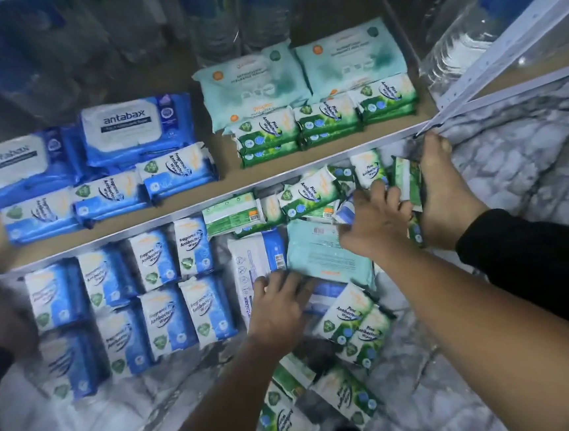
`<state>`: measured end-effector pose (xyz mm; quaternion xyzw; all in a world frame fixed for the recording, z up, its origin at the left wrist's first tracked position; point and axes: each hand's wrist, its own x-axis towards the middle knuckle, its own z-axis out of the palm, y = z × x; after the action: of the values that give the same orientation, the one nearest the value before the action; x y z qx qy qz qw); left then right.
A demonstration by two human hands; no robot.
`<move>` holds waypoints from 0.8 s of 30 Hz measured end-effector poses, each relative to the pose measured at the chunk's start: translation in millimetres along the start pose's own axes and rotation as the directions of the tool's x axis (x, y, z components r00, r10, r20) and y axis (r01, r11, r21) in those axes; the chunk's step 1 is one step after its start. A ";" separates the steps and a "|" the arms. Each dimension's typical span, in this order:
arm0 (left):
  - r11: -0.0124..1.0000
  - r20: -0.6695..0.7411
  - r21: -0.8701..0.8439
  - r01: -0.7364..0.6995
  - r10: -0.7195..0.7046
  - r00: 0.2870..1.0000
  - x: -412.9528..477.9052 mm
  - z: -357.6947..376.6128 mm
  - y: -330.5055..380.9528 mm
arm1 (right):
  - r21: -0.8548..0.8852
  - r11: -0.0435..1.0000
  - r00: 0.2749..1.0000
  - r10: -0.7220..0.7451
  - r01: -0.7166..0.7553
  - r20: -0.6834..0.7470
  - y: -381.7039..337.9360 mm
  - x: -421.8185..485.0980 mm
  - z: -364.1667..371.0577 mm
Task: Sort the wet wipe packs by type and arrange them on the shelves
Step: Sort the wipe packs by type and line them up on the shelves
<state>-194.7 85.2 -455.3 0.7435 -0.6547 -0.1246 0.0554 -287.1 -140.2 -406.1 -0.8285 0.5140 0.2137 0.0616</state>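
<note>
- Crouched at a low shelf, a person sorts wet wipe packs on a marble floor [513, 168] below the shelf edge [226, 195].
- The left hand [277, 305] lies with fingers spread and lightly bent on an antabax pack [248, 270] just below the shelf edge. The pack is barcode side up, its long axis running from the edge toward the person.
- Beside it lies a teal pack [317, 253], back face up.
- The right hand [376, 221] reaches into a jumble of Pine packs [308, 192] against the edge, fingers bent; blur hides whether it holds one.
- One green pack [409, 183] stands on edge between that hand and a bare foot [443, 194].
- Fragrance Free packs [152, 257] lie in rows left of the antabax pack, long axes pointing at the edge.
- Above the edge, sorted packs lie flat in groups.
</note>
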 end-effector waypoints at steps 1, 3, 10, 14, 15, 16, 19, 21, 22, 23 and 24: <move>1.000 0.012 0.001 0.005 -0.005 1.000 1.3 0.9 0.4 | 0.028 1.000 1.000 0.000 0.000 -0.009 -0.3 1.5 -0.2; 1.000 0.047 -0.009 0.021 -0.021 0.999 3.7 1.0 2.0 | 0.097 0.995 1.000 0.004 -0.002 -0.017 -0.1 3.4 1.2; 0.996 0.115 -0.076 0.049 -0.040 0.993 8.9 -8.9 1.1 | 0.153 0.988 1.000 -0.012 0.016 -0.026 2.8 -2.5 -3.4; 0.998 0.152 -0.051 0.049 -0.041 0.988 1.1 -25.7 0.0 | 0.213 0.975 0.997 -0.052 0.062 -0.052 3.2 -24.0 -14.8; 0.998 0.156 -0.040 0.057 -0.050 0.986 -1.0 -32.8 0.5 | 0.235 0.969 0.997 -0.060 0.071 -0.053 2.6 -31.1 -17.9; 0.997 0.158 -0.032 0.068 -0.062 0.985 -3.6 -41.1 1.2 | 0.257 0.963 0.996 -0.070 0.081 -0.053 1.7 -38.6 -20.9; 0.991 0.173 -0.043 0.125 -0.116 0.978 -12.9 -71.6 3.9 | 0.321 0.940 0.992 -0.093 0.114 -0.080 -2.9 -63.5 -33.6; 0.981 0.132 -0.078 0.179 -0.168 0.977 -24.3 -90.4 5.4 | 0.391 0.910 0.991 -0.116 0.136 -0.073 -6.6 -80.3 -42.4; 0.974 0.097 -0.103 0.203 -0.193 0.976 -31.2 -97.9 5.6 | 0.440 0.886 0.990 -0.130 0.143 -0.060 -9.2 -88.7 -46.7; 0.966 0.061 -0.130 0.221 -0.215 0.975 -37.9 -104.3 5.9 | 0.499 0.853 0.988 -0.146 0.151 -0.049 -11.0 -96.0 -48.4; 0.958 0.030 -0.154 0.242 -0.240 0.970 -44.4 -109.8 5.7 | 0.573 0.807 0.987 -0.161 0.145 -0.023 -12.6 -102.8 -49.8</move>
<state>-176.8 119.4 -343.1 0.8104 -0.5476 -0.1858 0.0945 -300.6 -65.5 -319.8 -0.8074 0.4852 0.0549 0.3312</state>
